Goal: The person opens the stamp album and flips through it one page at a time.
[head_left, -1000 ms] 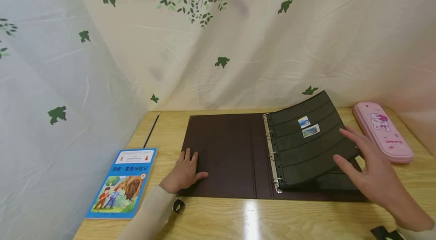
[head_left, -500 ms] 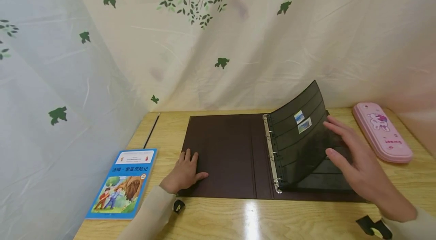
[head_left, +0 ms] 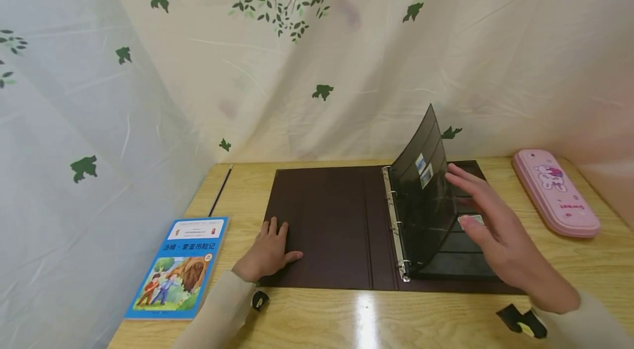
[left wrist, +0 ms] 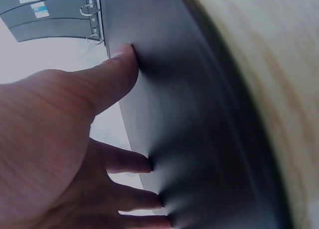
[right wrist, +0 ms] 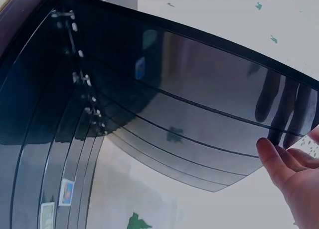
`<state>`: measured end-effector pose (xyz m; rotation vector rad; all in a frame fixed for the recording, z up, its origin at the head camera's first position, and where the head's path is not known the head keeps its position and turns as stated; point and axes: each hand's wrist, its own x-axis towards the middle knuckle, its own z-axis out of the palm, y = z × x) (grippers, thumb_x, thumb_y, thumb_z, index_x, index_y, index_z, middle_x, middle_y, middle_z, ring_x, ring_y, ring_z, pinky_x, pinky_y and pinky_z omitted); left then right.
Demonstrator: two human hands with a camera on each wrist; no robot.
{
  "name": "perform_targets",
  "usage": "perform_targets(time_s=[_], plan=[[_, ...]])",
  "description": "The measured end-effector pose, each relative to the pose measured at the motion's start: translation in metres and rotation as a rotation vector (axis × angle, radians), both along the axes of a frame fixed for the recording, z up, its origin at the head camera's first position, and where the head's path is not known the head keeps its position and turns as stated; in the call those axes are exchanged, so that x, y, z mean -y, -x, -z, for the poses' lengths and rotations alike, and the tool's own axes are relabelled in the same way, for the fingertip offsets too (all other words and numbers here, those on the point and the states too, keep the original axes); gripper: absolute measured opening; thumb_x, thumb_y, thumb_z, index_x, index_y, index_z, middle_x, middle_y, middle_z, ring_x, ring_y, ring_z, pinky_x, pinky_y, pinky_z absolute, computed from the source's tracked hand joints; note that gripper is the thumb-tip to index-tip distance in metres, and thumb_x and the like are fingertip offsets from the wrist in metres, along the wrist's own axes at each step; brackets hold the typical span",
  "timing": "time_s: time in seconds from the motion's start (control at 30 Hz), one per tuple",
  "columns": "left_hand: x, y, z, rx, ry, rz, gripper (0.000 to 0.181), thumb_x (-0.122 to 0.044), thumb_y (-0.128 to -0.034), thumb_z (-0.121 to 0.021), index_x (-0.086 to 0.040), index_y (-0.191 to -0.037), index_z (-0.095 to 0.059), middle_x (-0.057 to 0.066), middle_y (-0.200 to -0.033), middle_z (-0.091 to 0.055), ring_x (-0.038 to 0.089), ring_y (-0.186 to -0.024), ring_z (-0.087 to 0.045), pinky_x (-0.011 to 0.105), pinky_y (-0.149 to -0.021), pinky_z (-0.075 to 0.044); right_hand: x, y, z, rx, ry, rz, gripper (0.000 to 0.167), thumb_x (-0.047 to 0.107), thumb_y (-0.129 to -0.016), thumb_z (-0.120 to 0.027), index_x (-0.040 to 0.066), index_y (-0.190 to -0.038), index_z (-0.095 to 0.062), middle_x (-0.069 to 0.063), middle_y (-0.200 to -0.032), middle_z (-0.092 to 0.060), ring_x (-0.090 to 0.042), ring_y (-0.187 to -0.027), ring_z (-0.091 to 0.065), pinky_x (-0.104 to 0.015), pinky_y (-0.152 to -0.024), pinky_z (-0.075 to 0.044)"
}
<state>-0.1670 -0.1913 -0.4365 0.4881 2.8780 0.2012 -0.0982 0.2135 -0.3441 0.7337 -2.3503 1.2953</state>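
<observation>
A dark brown ring binder (head_left: 327,228) lies spread on the table, its metal rings (head_left: 394,222) holding black stamp-album pages. One page (head_left: 426,200) stands raised and bowed, with two stamps (head_left: 424,171) in its pockets. My right hand (head_left: 505,244) is at this page's free edge, fingers fairly straight against its underside; in the right wrist view the thumb (right wrist: 274,161) overlaps the lower edge. Beneath, another black page (head_left: 455,263) shows a stamp (head_left: 473,219) partly covered by the thumb. My left hand (head_left: 267,250) rests with spread fingers on the cover's left edge.
A blue children's book (head_left: 175,269) lies at the left, with a pencil (head_left: 220,190) beyond it. The pink pencil case (head_left: 556,192) sits at the right. A pale curtain (head_left: 277,107) with leaf prints hangs behind the wooden table (head_left: 317,318).
My right hand has moved left, swinging the stamp page from a low slant to nearly upright. More of the page beneath and its stamp now show. The left hand stays put.
</observation>
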Motion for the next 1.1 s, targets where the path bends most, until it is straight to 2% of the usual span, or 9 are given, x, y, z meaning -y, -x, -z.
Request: perform_targets(time_s=[0.17,0.37,0.6,0.73,0.87,1.1], plan=[[-0.001,-0.001,-0.002,-0.008,0.004,0.003,0.08,-0.048,-0.0906,-0.058,0.009,-0.141,-0.035,0.037,-0.144,-0.021,0.051,-0.133,-0.018,0.055,-0.104,-0.025,0.009,0.002,-0.002,-0.023,0.017,-0.046,0.058,-0.003,-0.092,-0.045,0.01,-0.147,-0.034,-0.007,-0.153,-0.025,-0.02,-0.136,-0.027,-0.015,-0.098,-0.031],[-0.001,-0.001,-0.001,-0.006,0.003,-0.002,0.08,-0.048,-0.0903,-0.058,0.009,-0.141,-0.035,0.036,-0.145,-0.02,0.051,-0.134,-0.018,0.055,-0.104,-0.025,0.019,0.008,-0.002,-0.085,0.058,-0.149,0.053,0.0,-0.095,-0.044,0.004,-0.146,-0.033,-0.014,-0.151,-0.026,-0.023,-0.134,-0.03,-0.019,-0.097,-0.032],[0.0,0.0,0.0,-0.007,0.008,-0.005,0.08,-0.048,-0.0902,-0.058,0.009,-0.141,-0.035,0.036,-0.145,-0.02,0.051,-0.133,-0.019,0.056,-0.104,-0.026,0.031,0.018,0.009,-0.096,0.152,-0.327,0.047,0.005,-0.099,-0.041,-0.009,-0.143,-0.031,-0.023,-0.149,-0.026,-0.029,-0.134,-0.03,-0.025,-0.099,-0.034],[0.0,0.0,0.0,-0.008,0.006,-0.001,0.08,-0.048,-0.0902,-0.058,0.009,-0.141,-0.035,0.037,-0.145,-0.02,0.052,-0.133,-0.018,0.056,-0.103,-0.026,0.037,0.019,0.017,-0.071,0.156,-0.384,0.047,0.005,-0.1,-0.04,-0.009,-0.144,-0.028,-0.023,-0.149,-0.025,-0.029,-0.134,-0.03,-0.026,-0.1,-0.033],[0.0,0.0,0.0,-0.014,0.008,0.004,0.08,-0.049,-0.0901,-0.058,0.009,-0.141,-0.035,0.037,-0.144,-0.021,0.052,-0.133,-0.019,0.057,-0.103,-0.027,0.04,0.018,0.025,-0.007,0.103,-0.372,0.051,0.0,-0.099,-0.041,-0.002,-0.147,-0.027,-0.018,-0.15,-0.026,-0.028,-0.134,-0.031,-0.025,-0.101,-0.034],[0.0,0.0,0.0,-0.027,0.017,0.008,0.08,-0.049,-0.0897,-0.059,0.009,-0.141,-0.036,0.037,-0.144,-0.022,0.051,-0.132,-0.021,0.056,-0.102,-0.028,0.041,0.018,0.038,0.2,-0.117,-0.239,0.053,0.005,-0.101,-0.039,0.022,-0.15,-0.028,0.003,-0.15,-0.031,-0.02,-0.133,-0.034,-0.04,-0.1,-0.036]])
